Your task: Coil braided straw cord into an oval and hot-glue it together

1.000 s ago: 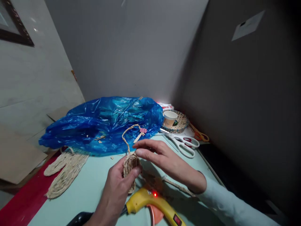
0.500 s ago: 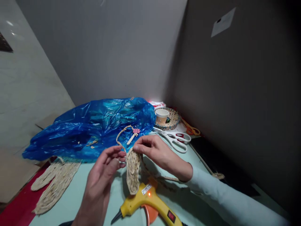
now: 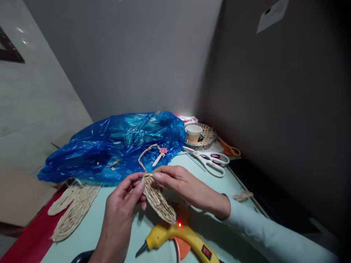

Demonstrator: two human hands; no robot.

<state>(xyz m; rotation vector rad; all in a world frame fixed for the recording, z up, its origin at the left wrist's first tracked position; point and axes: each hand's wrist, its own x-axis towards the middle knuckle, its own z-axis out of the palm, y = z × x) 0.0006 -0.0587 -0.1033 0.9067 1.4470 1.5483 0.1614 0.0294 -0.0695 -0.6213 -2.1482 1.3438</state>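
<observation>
Both hands hold a small oval piece of woven straw braid (image 3: 158,199) above the pale green table (image 3: 115,219). My left hand (image 3: 120,208) pinches its upper left edge with thumb and fingers. My right hand (image 3: 178,184) pinches its top end from the right. A loose braid tail (image 3: 145,155) loops up from the piece toward the blue bag and ends at a pink clip (image 3: 163,150). A yellow glue gun (image 3: 175,237) with a red light lies just below the piece.
A crumpled blue plastic bag (image 3: 115,144) fills the back of the table. Larger woven straw shapes (image 3: 72,208) lie at the left. White scissors (image 3: 212,162), orange scissors (image 3: 230,149) and a woven tray (image 3: 207,137) with a paper cup (image 3: 193,133) sit back right. Grey walls close in behind and at the right.
The woven piece has turned from hanging upright to slanting down to the right. My left hand closed its fingers onto its upper edge. My right hand kept its pinch on the top end.
</observation>
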